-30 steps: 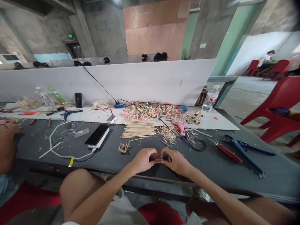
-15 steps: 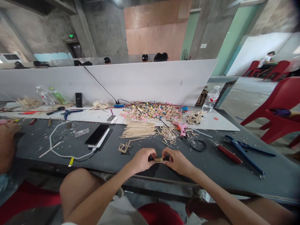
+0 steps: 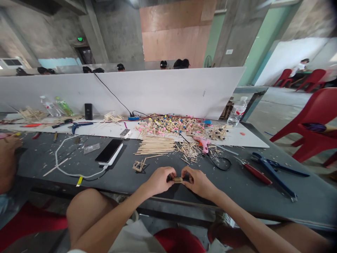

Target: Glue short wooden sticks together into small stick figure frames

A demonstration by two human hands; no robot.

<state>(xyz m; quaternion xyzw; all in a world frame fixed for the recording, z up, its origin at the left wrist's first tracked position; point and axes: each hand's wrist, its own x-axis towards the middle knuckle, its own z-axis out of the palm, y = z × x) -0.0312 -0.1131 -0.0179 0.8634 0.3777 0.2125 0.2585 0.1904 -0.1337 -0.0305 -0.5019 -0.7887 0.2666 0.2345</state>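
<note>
A small bundle of short wooden sticks point(image 3: 178, 180) lies crosswise between my hands, just above the table's near edge. My left hand point(image 3: 161, 180) pinches its left end between thumb and fingers. At the other end, my right hand point(image 3: 198, 181) pinches it the same way. The ends of the bundle are hidden by my fingertips. Beyond my left hand lies a little stick frame point(image 3: 139, 166). A row of long wooden sticks point(image 3: 156, 145) and a heap of short stick pieces point(image 3: 188, 151) lie farther back.
A pink glue gun point(image 3: 203, 143) stands behind the right hand. To the right lie a red-handled tool point(image 3: 256, 173) and blue-handled pliers point(image 3: 275, 175). A phone point(image 3: 109, 151) with a white cable is at left. Colour-tipped sticks point(image 3: 171, 125) pile against the white partition point(image 3: 158, 92). Another person's arm point(image 3: 7, 161) rests far left.
Both hands stay pinched on the stick bundle in nearly the same place. The camera view has shifted only very slightly.
</note>
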